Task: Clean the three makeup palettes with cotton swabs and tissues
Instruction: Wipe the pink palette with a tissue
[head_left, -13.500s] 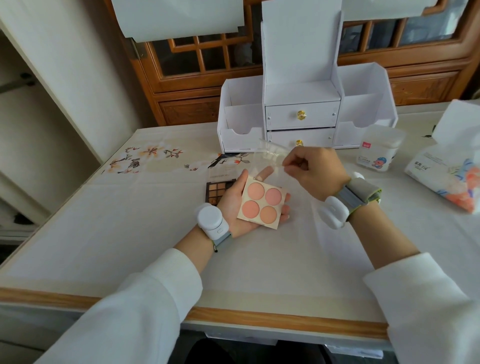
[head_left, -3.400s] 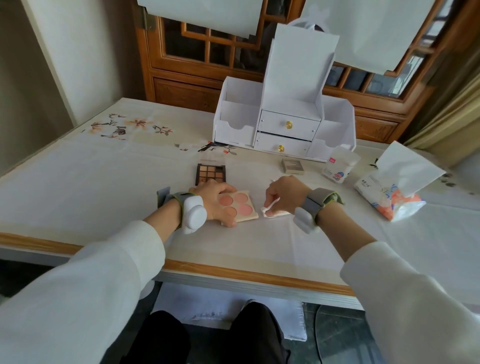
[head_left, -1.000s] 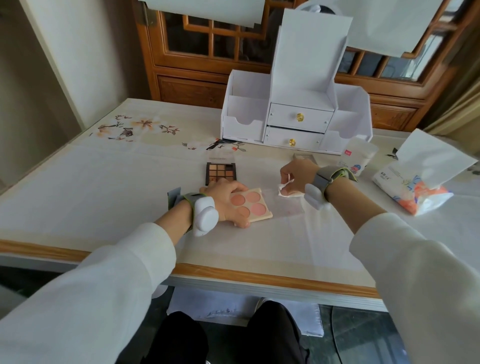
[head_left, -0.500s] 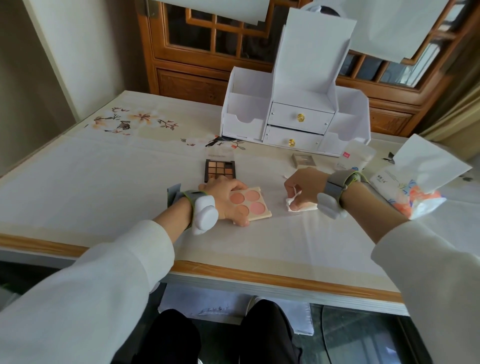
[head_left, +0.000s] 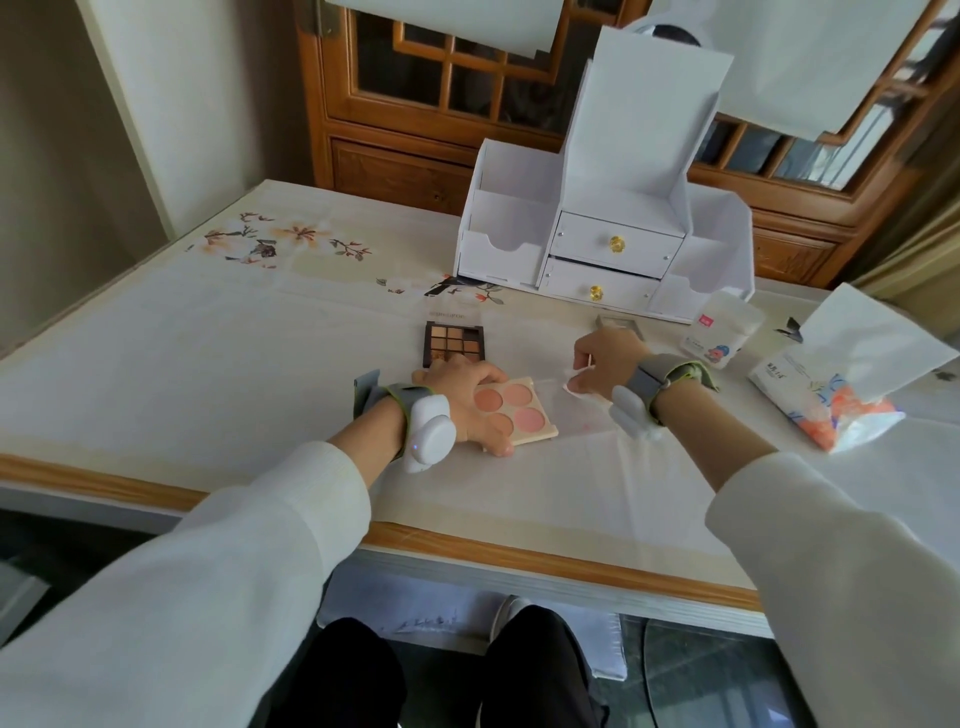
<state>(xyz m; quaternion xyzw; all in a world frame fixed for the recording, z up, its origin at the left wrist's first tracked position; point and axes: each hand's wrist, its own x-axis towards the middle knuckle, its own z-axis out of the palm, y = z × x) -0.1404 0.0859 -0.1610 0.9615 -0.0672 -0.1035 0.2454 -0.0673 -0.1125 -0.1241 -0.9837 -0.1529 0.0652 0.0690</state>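
Just past the left fingers (head_left: 491, 375), a brown palette (head_left: 455, 343) lies flat on the desk (head_left: 208, 353). Farther out on my feed stands a white organiser (head_left: 613, 234) with two drawers. To the right of the right fingers (head_left: 584, 358) sits a swab pack (head_left: 723, 332), and past that a tissue pack (head_left: 826, 397) with one sheet standing up. Between the two hands a clear sheet (head_left: 576, 418) lies on the desk, just beside the blush palette (head_left: 519, 415).

The left hand (head_left: 462, 405) pins that blush palette to the desk. Its fingers curl over the far edge and the thumb is on the near edge, so the palette's left part is covered. The right hand (head_left: 605, 364) is closed and pinches a thin swab (head_left: 588, 362). Under those fingers a white wad (head_left: 573, 387) meets the desk, and I cannot tell whether it is the swab's tip or a separate pad.

A third palette (head_left: 615, 322) shows only as a grey edge just beyond the right knuckles. The rest of it is hidden. The print on both packs is too small for me to read.
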